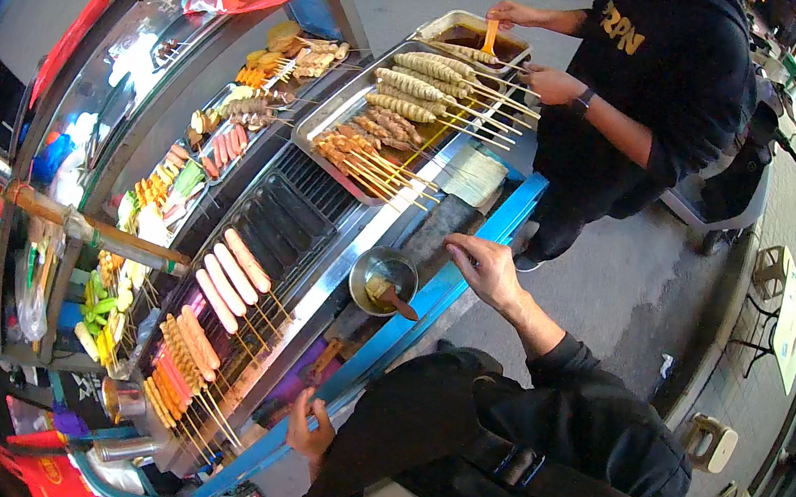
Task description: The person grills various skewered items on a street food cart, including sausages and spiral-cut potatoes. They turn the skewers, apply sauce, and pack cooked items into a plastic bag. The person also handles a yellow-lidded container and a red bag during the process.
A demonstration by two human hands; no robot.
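Observation:
My right hand [487, 273] hangs over the cart's blue edge with loosely bent fingers and nothing visible in it, up and right of a metal bowl [369, 266] holding a brown-handled brush [399, 302]. Lower left, my left hand [310, 428] is half-curled beside the same edge, also with nothing visible in it. Skewered pale sausages [243, 260] lie on the grill [264, 388], with spiral-cut sausages [184, 351] and thinner orange skewers [167, 402] lower down. A metal tray [300, 136] carries meat skewers [358, 144] and pale ridged skewers [416, 85].
Across the top right, another person in black [651, 93] holds a ridged skewer and an orange brush [491, 37] over a sauce tray [521, 40]. A display case with assorted skewers [233, 141] stands behind the grill. A blue rail [437, 293] borders the cart; a wooden pole [99, 225] juts at left.

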